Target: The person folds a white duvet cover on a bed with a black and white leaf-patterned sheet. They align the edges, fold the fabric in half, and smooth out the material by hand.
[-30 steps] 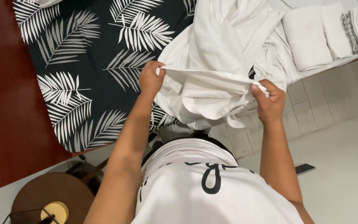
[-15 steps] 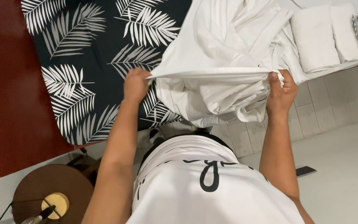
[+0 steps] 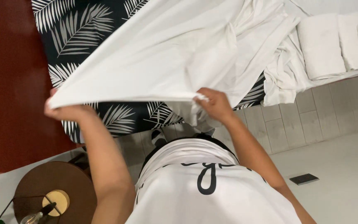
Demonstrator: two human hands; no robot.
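Two hands well apart, left hand (image 3: pixel 65 111) and right hand (image 3: pixel 214 103) each pinching an edge of a white sheet (image 3: pixel 166 62), stretched over a leaf-print bedcover (image 3: pixel 79 37), folded towels (image 3: pixel 322 45) beside

Bright even indoor light, soft shadows; slight motion blur, whites near overexposed.

No packages, labels, signs in view. One possible screen: small dark flat rectangular device (image 3: pixel 303 179), phone-like, lying on pale floor at lower right, well apart from bed; face dark, blank; too small to tell more.
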